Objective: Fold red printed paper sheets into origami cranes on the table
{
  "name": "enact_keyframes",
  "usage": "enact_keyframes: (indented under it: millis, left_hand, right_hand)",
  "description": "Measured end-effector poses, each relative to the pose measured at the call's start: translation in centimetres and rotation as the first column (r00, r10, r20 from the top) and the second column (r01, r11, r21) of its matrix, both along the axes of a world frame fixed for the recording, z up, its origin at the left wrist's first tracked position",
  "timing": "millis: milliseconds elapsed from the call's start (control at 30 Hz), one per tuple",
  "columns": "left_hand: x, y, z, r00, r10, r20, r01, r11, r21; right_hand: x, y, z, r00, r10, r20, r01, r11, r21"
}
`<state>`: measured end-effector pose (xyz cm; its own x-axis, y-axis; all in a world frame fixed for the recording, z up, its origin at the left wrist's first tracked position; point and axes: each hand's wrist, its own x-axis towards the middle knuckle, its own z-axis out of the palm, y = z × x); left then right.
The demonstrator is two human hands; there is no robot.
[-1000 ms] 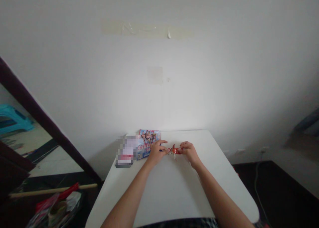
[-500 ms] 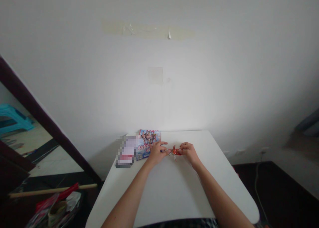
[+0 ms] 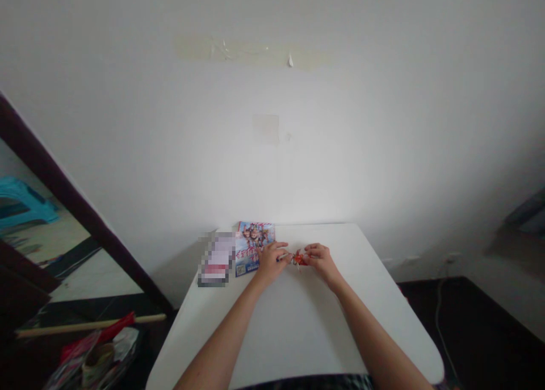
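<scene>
A small red and white toy figure (image 3: pixel 298 258) with thin parts sticking out is between my hands, low over the table; its exact shape is too small to make out. My left hand (image 3: pixel 272 257) pinches its left end between thumb and fingers, the other fingers stretched forward. From the other side, my right hand (image 3: pixel 319 257) has its fingertips closed on the figure's right end and hides part of it. Under and beside my left hand lies a colourful printed booklet (image 3: pixel 249 248) with cartoon characters.
Left of the booklet lies a pixelated, phone-like object (image 3: pixel 217 259). The white table (image 3: pixel 293 333) stands against a wall (image 3: pixel 340 123). A bin with rubbish (image 3: pixel 97 359) and a wooden stick (image 3: pixel 91 325) are at lower left, near a mirror (image 3: pixel 85 254).
My hands have drawn slightly closer together around the toy figure, and more of it is covered by my right fingers. The booklet has shifted slightly to the right.
</scene>
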<state>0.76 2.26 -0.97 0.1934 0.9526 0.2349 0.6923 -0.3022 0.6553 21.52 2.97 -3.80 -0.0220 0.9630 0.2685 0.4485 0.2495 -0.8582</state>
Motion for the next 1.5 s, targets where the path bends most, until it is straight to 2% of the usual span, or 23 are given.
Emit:
enact_keyframes:
  millis: [533, 700, 833, 1100, 1333, 1500]
  left_hand:
    - [-0.8, 0.0, 0.3, 0.995, -0.101, -0.028, 0.1, 0.994, -0.032]
    - [-0.5, 0.2, 0.3, 1.0, -0.008, -0.005, 0.008, 1.0, 0.021]
    - [-0.1, 0.2, 0.0, 0.999, 0.044, 0.012, -0.045, 0.998, 0.037]
    - [-0.3, 0.0, 0.3, 0.999, -0.011, -0.033, 0.011, 1.0, 0.014]
    - [0.0, 0.1, 0.2, 0.999, 0.029, 0.012, -0.03, 0.999, 0.035]
    - [0.2, 0.0, 0.0, 0.999, 0.042, -0.007, -0.042, 0.999, 0.014]
  right_hand:
    - [-0.1, -1.2, 0.9, 0.993, 0.108, 0.036, -0.107, 0.994, -0.039]
    - [-0.1, -0.7, 0.8, 1.0, 0.014, 0.002, -0.014, 1.0, -0.003]
    - [0.0, -0.3, 0.7, 1.0, 0.005, -0.025, -0.005, 1.0, -0.002]
    - [0.2, -0.6, 1.0, 0.998, 0.034, -0.048, -0.034, 0.999, 0.001]
    - [0.5, -0.2, 0.7, 0.999, -0.011, -0.045, 0.012, 1.0, 0.015]
    - [0.7, 0.0, 0.1, 1.0, 0.008, -0.028, -0.008, 1.0, 0.003]
